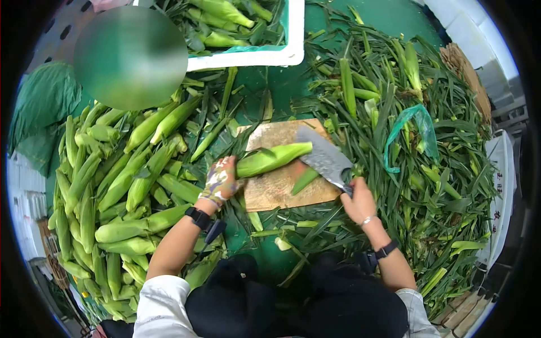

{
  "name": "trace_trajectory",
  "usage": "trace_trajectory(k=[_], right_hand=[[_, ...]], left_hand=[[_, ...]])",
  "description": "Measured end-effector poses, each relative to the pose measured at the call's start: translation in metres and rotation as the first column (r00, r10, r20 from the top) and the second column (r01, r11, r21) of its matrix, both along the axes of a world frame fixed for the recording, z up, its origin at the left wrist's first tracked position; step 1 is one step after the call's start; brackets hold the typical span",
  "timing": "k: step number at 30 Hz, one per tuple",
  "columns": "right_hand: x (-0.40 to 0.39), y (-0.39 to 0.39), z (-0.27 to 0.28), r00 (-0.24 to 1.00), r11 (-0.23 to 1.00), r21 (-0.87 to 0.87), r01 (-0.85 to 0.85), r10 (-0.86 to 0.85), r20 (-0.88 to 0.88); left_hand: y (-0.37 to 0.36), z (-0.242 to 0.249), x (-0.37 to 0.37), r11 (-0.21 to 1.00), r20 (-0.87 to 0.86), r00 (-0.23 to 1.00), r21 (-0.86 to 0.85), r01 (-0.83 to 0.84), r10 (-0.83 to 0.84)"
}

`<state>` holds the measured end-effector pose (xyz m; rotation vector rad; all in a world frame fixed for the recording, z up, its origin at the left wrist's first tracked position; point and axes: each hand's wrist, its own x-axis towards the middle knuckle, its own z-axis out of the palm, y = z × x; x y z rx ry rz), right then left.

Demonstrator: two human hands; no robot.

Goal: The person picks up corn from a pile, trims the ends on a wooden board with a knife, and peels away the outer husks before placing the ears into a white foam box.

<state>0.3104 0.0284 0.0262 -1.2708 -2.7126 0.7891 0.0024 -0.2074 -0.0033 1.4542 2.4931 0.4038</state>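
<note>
My left hand (pixel 221 179), in a patterned glove, is closed round one end of an ear of corn (pixel 274 158) in its green husk. The ear lies across a worn wooden cutting board (pixel 265 194). Bare, my right hand (pixel 359 201) grips the dark handle of a cleaver (pixel 325 157). The cleaver's broad blade slants over the board's right side, its upper part right at the far tip of the ear. Below the blade, a cut piece of green husk (pixel 305 181) rests on the board.
A big heap of unhusked corn (pixel 121 174) lies to the left. Cut leaves and stalks (pixel 389 186) pile up on the right, with a green plastic strip (pixel 397 135) on top. A white foam box (pixel 296 34) holding corn stands at the back. Green netting (pixel 42 112) hangs at far left.
</note>
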Motion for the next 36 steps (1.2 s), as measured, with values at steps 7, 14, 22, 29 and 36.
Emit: trace_trajectory(k=[7,14,22,29,36], right_hand=[[0.01,-0.045,0.04,0.914,0.928,-0.325,0.182,-0.282,-0.291],[-0.075,-0.041,0.09,0.606,0.84,-0.537,-0.072,-0.391,-0.693],[-0.046,-0.04,-0.027,0.993,0.949,-0.305,0.076,-0.099,-0.062],[-0.041,-0.001,0.022,0.89,0.922,-0.097,0.374,-0.386,-0.242],[-0.081,-0.02,0.115,0.551,0.92,-0.391,0.019,-0.336,-0.764]], left_hand=[[-0.032,0.005,-0.007,0.999,-0.003,1.0,-0.041,0.029,-0.029],[-0.034,0.013,0.012,0.999,0.084,0.996,-0.027,0.021,-0.019],[-0.046,-0.007,0.014,0.983,-0.052,0.997,0.181,-0.045,0.055],[-0.017,0.02,0.119,0.914,0.69,0.703,0.378,-0.15,-0.17],[0.036,0.004,0.031,0.99,-0.012,0.996,-0.111,-0.091,0.09]])
